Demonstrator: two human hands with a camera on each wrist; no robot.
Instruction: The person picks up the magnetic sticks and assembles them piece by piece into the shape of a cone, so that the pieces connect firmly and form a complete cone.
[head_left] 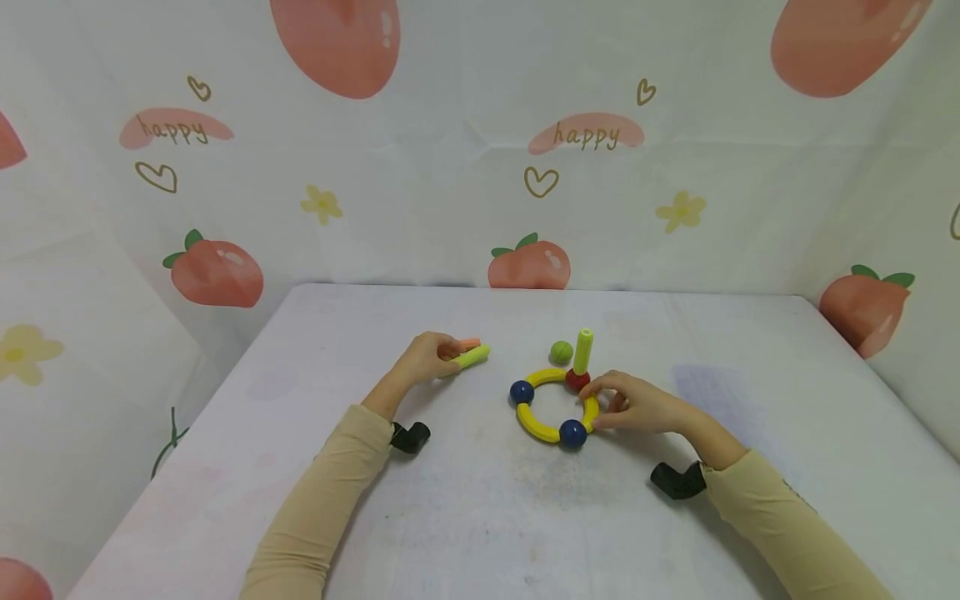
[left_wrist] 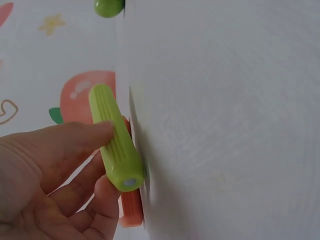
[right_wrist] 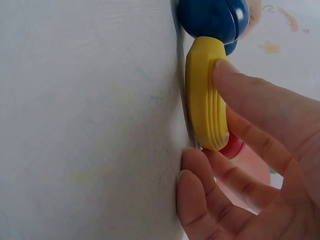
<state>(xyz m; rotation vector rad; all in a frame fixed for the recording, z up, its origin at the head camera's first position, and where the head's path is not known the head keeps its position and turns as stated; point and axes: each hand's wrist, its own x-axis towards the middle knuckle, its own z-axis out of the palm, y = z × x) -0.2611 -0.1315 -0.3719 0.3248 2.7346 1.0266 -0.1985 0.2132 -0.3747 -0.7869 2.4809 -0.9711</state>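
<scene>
My left hand (head_left: 431, 357) pinches a light green ribbed magnetic stick (left_wrist: 116, 140) between thumb and fingers, with a silvery disc in its end. Just behind it lies an orange magnetic stick (left_wrist: 132, 207). On the table a ring is made of yellow curved sticks (head_left: 536, 426), two blue balls (head_left: 573, 433) and a red ball (head_left: 577, 380). Another light green stick (head_left: 583, 352) stands upright on the red ball. At the ring's right side, my right hand (head_left: 645, 404) holds a yellow curved stick (right_wrist: 206, 95), thumb on its face, between a blue ball and the red one.
A green ball (head_left: 561, 352) sits behind the ring, left of the upright stick. The white-covered table (head_left: 480, 525) reaches back to a fruit-printed cloth (head_left: 435, 208). Dark wrist-camera mounts (head_left: 677, 481) hang beneath both wrists, close to the tabletop.
</scene>
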